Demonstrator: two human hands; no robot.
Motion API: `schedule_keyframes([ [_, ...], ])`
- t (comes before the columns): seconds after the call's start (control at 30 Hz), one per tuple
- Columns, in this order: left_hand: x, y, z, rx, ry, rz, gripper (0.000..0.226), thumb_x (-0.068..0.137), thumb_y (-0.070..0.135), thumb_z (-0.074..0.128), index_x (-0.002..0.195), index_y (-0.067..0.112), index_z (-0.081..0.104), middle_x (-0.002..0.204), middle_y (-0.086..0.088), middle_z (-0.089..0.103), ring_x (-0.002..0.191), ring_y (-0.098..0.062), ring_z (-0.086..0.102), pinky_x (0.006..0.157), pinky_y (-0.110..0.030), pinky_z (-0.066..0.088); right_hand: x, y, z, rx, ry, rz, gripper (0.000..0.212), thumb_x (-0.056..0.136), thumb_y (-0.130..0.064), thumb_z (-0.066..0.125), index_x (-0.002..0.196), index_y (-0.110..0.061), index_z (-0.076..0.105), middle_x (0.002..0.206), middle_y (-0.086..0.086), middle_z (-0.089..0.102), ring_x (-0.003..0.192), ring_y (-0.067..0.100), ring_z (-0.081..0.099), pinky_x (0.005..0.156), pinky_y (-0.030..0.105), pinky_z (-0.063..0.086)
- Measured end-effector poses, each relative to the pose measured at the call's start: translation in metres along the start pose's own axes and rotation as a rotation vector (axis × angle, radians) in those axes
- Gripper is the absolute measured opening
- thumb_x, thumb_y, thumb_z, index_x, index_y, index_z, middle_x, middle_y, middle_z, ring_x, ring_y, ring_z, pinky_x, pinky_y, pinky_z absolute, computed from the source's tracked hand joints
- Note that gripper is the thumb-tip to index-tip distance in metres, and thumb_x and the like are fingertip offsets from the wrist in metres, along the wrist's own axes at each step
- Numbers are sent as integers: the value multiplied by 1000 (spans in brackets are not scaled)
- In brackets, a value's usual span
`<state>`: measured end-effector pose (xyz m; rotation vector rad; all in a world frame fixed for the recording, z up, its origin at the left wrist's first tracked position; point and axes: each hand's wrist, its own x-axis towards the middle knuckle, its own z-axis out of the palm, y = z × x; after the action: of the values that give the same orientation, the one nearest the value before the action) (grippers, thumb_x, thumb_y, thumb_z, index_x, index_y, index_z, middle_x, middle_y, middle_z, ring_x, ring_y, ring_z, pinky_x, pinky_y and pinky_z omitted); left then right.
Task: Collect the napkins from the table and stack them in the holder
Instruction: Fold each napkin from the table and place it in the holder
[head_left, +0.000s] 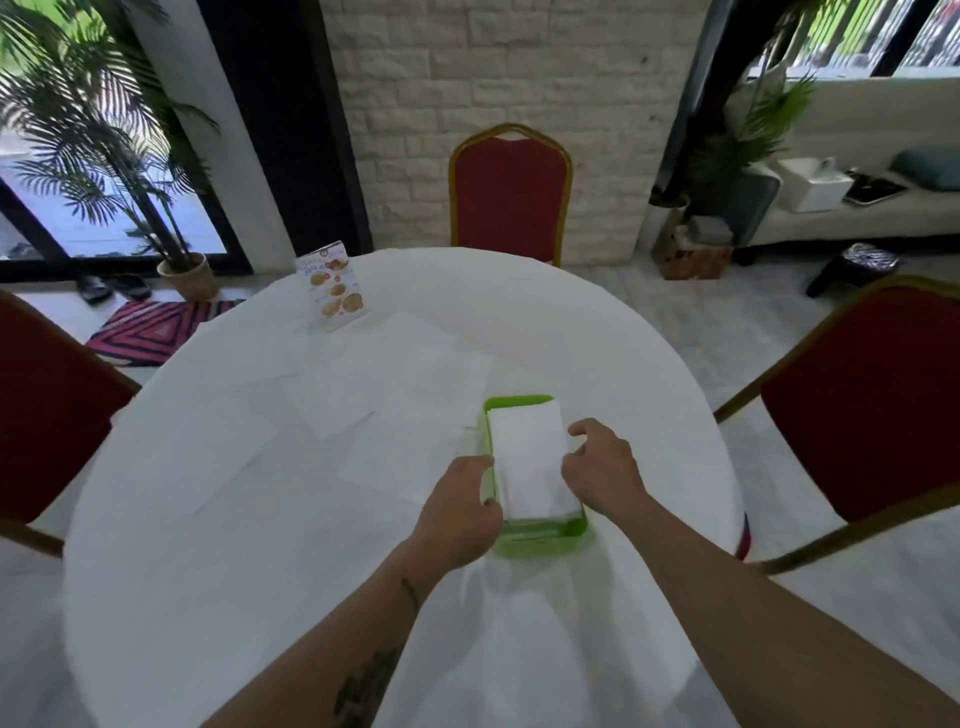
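Note:
A green napkin holder sits on the white round table, right of centre. A white folded napkin lies inside it. My left hand rests against the holder's left wall, fingers curled at the napkin's left edge. My right hand is at the right wall, thumb and fingers touching the napkin's right edge. Several more white napkins lie flat on the cloth: one left of the holder, one farther back, one close by my left hand.
A menu card stands at the table's far left. Red chairs with gold frames stand at the far side, at the left and at the right. A potted palm and a patterned mat are on the floor at left.

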<state>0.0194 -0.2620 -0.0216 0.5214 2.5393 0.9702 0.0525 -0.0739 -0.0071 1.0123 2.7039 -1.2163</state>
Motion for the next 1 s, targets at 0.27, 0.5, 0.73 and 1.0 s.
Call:
schedule_keyframes([
  [0.27, 10, 7, 16, 11, 73, -36, 54, 88, 16, 52, 141, 20, 40, 144, -2, 39, 130, -19, 41, 106, -30, 34, 10, 6, 1, -77, -111, -158, 25, 84, -18, 54, 109, -23, 52, 92, 6, 65, 83, 24, 61, 75, 40, 54],
  [0.5, 19, -7, 15, -84, 167, -72, 49, 86, 18, 53, 134, 26, 46, 136, 4, 44, 111, -14, 48, 94, -28, 42, 12, 13, 8, -402, 44, -408, 23, 87, -27, 52, 108, -20, 59, 112, 0, 50, 101, 22, 48, 71, 32, 41],
  [0.73, 26, -39, 7, -67, 172, -144, 52, 84, 15, 52, 136, 21, 45, 140, -3, 42, 122, -22, 48, 99, -30, 41, 4, -3, 24, -651, -68, -560, 38, 89, -35, 43, 122, -25, 58, 124, -2, 56, 112, 24, 47, 92, 41, 34],
  [1.0, 51, -93, -19, 308, 13, -199, 74, 86, 33, 50, 151, 25, 15, 162, -6, 6, 148, -27, 7, 118, -50, 16, -21, -63, 54, -444, -198, -577, 40, 89, -27, 48, 127, -21, 57, 132, 2, 54, 118, 25, 47, 99, 43, 39],
])
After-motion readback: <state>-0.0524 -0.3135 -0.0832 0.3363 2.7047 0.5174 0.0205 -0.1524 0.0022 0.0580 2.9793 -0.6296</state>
